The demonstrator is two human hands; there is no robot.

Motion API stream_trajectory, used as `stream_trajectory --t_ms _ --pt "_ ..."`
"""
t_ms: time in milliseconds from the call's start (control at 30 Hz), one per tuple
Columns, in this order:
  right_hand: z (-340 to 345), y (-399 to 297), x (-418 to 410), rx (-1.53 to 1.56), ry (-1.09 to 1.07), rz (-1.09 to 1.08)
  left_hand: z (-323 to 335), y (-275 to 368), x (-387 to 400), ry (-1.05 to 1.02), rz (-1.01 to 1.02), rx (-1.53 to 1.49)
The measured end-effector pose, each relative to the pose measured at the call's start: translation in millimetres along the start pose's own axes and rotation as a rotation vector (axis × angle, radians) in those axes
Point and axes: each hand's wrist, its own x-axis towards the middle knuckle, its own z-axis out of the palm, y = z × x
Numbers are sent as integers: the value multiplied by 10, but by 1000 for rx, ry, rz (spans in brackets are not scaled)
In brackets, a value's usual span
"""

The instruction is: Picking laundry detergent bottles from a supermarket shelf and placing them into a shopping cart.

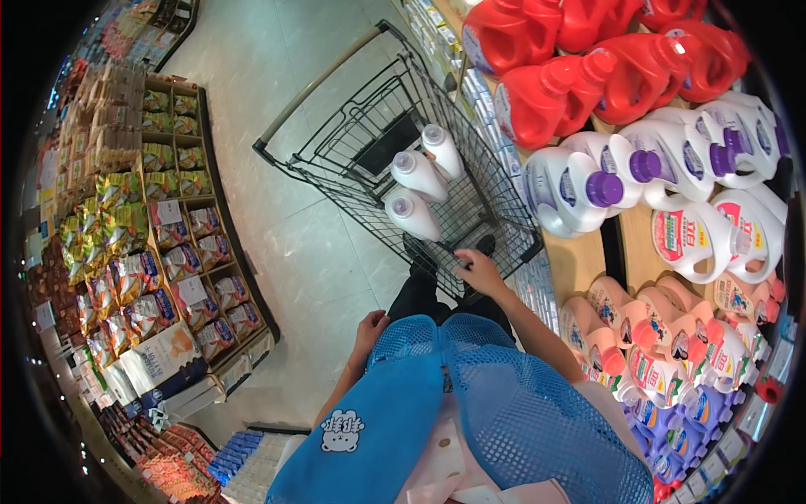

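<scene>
Three white plastic bottles with clear caps, among them a front bottle, stand in a black wire shopping cart. My right hand is over the near end of the cart, its fingers bent and slightly apart. I see nothing held in it; whether it touches the wire is unclear. My left hand hangs low beside my thigh and the blue mesh vest. Its fingers are partly hidden, and no object shows in it. The cart's handle is at the far end from me.
Along the right, a wooden shelf carries red detergent jugs, white jugs with purple caps, pink bottles and purple bottles. A tiered display of bagged snacks stands left, across the tiled floor.
</scene>
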Motion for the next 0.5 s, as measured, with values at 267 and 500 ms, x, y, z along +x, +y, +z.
stream_trajectory --t_ms 267,500 --pt "938 722 1515 -268 -4 159 -422 -627 -610 127 -165 -84" --pt "1161 392 1783 -192 -22 266 -492 -1061 -842 166 -279 -264"
